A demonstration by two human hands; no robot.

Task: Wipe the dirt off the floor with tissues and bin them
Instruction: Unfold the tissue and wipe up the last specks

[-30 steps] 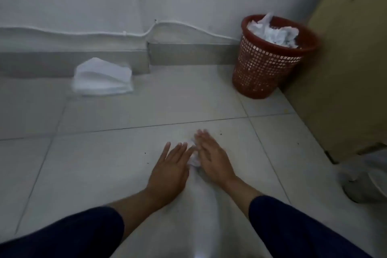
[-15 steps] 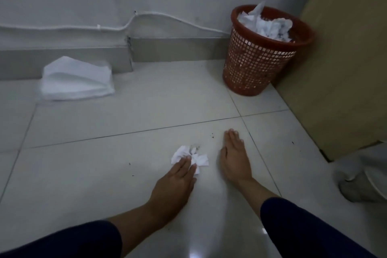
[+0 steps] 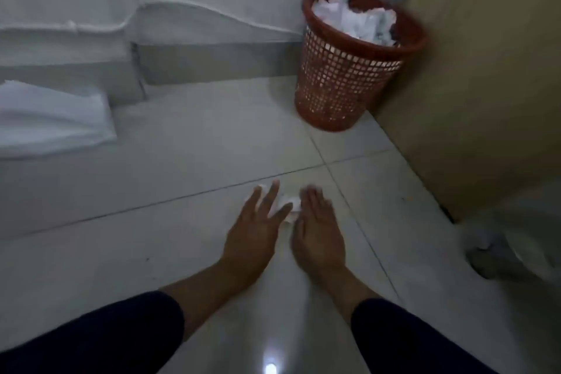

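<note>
Two hands are flat on the tiled floor [image 3: 182, 146], with one small crumpled tissue [image 3: 290, 206] lying between them just short of the grout line. The left hand [image 3: 253, 231] has its fingers straight and spread and presses down on the near-left part of the wad. It grips nothing, it only pushes. The right hand [image 3: 317, 231] lies palm down with its fingers straight and close together, snug against the tissue's other side, and it holds nothing either.

This looks like the wiping step, with both hands herding the wad and whatever grit it has caught into one spot. A dark speck [image 3: 147, 259] sits on the tile well to the left, so there may be more floor to cover.

Next, the fingers need to curl in and pinch the wad up without spilling what it has gathered, then carry it ahead and to the right. The red bin [image 3: 340, 85] stands well apart in the corner, against the wooden panel [image 3: 485, 70]. It is heaped with white paper up past the rim, so the tissue needs setting well onto the pile.

The tissue itself is white, scrunched and mostly hidden under the fingers. It is too blurred to tell how dirty it is.
</note>
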